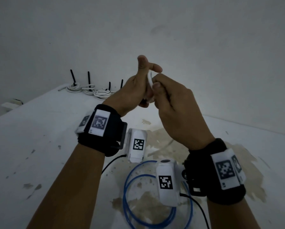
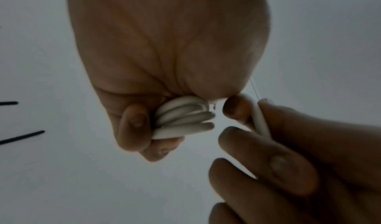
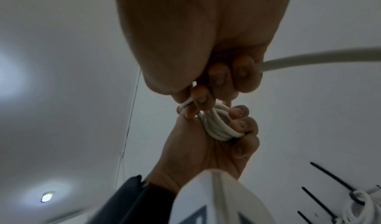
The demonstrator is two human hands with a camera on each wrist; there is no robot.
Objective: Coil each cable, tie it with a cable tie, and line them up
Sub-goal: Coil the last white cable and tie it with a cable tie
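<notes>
Both hands raised above the table (image 1: 39, 129), mid-scene. Left hand (image 1: 130, 91) has its fingers curled round a white cable (image 2: 183, 118), holding a tight bundle of about four loops stacked side by side in the palm; thumb and index stick up. Right hand (image 1: 176, 116) sits just right of it, touching, fingers curled and pinching the cable's free run, which trails off right. Cable is smooth, round, white. Far left on the table: a row of tied white coils (image 1: 88, 90), black cable ties (image 1: 72, 76) standing up. Near side, under the wrists: loose blue cable (image 1: 131, 184) in loops.
</notes>
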